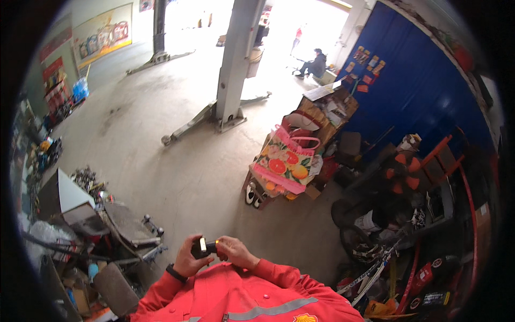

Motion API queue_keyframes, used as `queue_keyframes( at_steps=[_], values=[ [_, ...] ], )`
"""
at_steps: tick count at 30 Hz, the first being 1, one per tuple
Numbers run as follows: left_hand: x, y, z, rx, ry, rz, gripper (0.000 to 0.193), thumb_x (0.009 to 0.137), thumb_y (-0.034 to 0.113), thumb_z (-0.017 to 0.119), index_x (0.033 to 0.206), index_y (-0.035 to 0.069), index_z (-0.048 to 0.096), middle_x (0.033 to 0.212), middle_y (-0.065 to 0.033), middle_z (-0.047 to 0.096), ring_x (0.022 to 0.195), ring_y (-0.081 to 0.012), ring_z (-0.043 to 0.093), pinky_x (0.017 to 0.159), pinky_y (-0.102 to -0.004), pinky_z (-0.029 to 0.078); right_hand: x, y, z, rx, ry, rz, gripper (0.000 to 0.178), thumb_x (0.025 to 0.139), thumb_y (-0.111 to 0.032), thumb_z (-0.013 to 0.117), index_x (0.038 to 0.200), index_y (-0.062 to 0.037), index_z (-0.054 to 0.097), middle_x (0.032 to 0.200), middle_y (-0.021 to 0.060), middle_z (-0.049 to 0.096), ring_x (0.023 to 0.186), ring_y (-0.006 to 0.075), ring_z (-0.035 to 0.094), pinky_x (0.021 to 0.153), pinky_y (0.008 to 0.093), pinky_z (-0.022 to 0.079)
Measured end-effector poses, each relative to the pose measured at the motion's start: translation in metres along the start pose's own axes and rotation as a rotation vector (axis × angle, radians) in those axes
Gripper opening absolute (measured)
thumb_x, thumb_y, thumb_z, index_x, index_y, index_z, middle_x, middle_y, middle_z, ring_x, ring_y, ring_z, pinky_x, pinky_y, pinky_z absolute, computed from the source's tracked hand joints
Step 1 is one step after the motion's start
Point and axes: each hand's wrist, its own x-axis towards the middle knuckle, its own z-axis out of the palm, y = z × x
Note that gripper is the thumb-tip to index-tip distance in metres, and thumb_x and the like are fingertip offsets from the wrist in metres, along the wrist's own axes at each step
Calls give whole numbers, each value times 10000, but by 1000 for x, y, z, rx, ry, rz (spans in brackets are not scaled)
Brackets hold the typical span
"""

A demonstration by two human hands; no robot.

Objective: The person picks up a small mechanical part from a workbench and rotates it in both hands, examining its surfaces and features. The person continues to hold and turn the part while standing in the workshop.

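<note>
Close to my chest, a small black device (210,247) with a bright pale patch on its left end is held between my two hands. My left hand (189,259), with a black band at the wrist, curls its fingers and thumb round the left end. The fingertips of my right hand (237,253) pinch the other end, where a small yellow spot shows. What kind of device it is cannot be made out. Red sleeves cover both of my forearms.
Ahead stands a grey lift post (232,70) with low arms reaching along the floor. A floral bag (283,161) sits on piled goods, right of centre. Scrap and a worn seat (115,288) crowd the left; a bicycle (370,257) stands right. Someone sits far off (316,64).
</note>
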Motion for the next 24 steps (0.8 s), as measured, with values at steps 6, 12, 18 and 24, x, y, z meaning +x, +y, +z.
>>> queue_keyframes(
  at_steps=[6,12,18,24],
  values=[
    [3,1,2,87,39,78,865,794,281,1010,1498,59,559,1267,-81,660,1164,-200,642,1047,-371,528,-3,6,5,-112,123,-372,343,1136,-240,648,1363,12,602,1009,57,725,840,125,666,743,283,547],
    [6,13,2,256,6,283,875,737,206,1001,1476,58,555,1398,-153,619,1295,-335,624,1117,-436,511,-8,-2,-4,42,-7,-30,336,1164,-275,566,1252,38,650,924,42,708,822,113,663,758,282,566],
    [6,11,4,16,10,59,884,742,207,999,1491,69,551,1399,-160,626,1301,-354,621,1127,-447,506,-5,3,6,127,44,-208,330,1135,-169,630,1395,27,577,1114,64,727,929,122,679,834,285,566],
    [8,11,0,364,13,307,886,726,208,1004,1481,61,564,1428,-179,626,1338,-370,607,1144,-470,495,0,7,-6,209,-29,156,341,1185,-328,526,1205,-15,660,858,45,697,713,126,665,649,286,560]
  ],
)
